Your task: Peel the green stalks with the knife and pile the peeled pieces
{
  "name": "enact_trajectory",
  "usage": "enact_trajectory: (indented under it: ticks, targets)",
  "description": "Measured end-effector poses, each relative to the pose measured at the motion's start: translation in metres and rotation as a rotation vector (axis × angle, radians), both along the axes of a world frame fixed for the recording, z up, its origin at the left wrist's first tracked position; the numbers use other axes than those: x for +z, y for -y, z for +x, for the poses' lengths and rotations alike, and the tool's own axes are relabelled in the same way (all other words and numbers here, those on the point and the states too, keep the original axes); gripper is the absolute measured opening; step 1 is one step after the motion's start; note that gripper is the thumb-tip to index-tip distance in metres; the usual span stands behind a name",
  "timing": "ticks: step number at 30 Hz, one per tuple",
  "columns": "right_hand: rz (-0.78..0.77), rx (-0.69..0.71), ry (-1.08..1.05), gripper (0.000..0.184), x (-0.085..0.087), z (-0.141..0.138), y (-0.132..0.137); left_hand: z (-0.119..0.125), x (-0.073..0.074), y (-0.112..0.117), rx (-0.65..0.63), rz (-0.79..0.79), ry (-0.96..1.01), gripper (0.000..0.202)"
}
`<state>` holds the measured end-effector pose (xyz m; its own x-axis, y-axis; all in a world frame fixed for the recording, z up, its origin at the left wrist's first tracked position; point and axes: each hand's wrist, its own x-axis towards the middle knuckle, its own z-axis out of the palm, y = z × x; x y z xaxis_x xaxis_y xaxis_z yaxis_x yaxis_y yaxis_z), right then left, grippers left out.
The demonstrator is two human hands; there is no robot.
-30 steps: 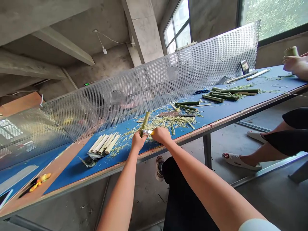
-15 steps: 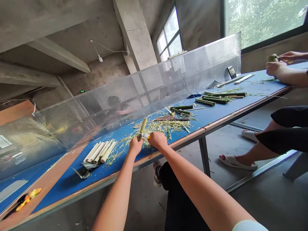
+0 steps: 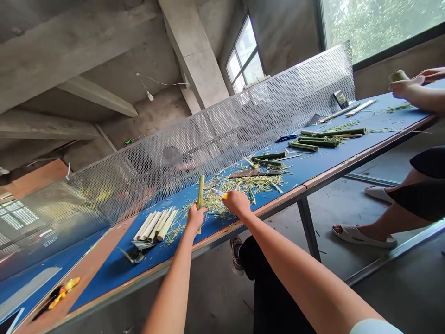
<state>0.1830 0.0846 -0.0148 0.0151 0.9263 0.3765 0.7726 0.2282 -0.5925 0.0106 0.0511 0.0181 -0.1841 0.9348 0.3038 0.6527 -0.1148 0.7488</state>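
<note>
The right hand (image 3: pixel 239 203) closes tightly on a yellow-handled knife (image 3: pixel 216 192), whose blade has moved off the green bamboo stick (image 3: pixel 200 192). The left hand (image 3: pixel 195 219) grips that stick upright against the blue table (image 3: pixel 104 283), amid shavings (image 3: pixel 239 185), near pale bamboo strips (image 3: pixel 155 226).

Bamboo shavings (image 3: pixel 243 184) litter the blue workbench (image 3: pixel 104 283) just ahead of the right hand (image 3: pixel 238 203). Peeled bamboo tubes (image 3: pixel 155 225) lie near the left hand (image 3: pixel 195 219), with green bamboo tubes (image 3: pixel 313 143) well beyond.
</note>
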Motion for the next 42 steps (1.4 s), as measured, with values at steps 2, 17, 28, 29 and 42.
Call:
enact_trajectory:
  ticks: [2, 17, 28, 29, 42]
  targets:
    - [0.028, -0.016, -0.011, 0.033, -0.001, 0.000, 0.001, 0.008, -0.004, -0.005, -0.104, 0.062, 0.141, 0.015]
    - [0.088, 0.126, 0.174, 0.029, -0.005, -0.003, 0.005, 0.022, -0.037, -0.009, -0.172, 0.027, 0.308, 0.022]
    - [0.059, 0.124, 0.273, 0.034, -0.009, -0.008, 0.003, 0.021, -0.046, -0.004, -0.091, 0.156, -0.009, 0.031]
    - [0.051, 0.126, 0.279, 0.034, -0.009, -0.008, 0.003, 0.022, -0.046, -0.003, -0.088, 0.165, -0.024, 0.031]
    - [-0.061, 0.183, 0.356, 0.038, -0.006, -0.004, 0.002, 0.026, -0.042, 0.006, -0.039, 0.167, -0.084, 0.039]
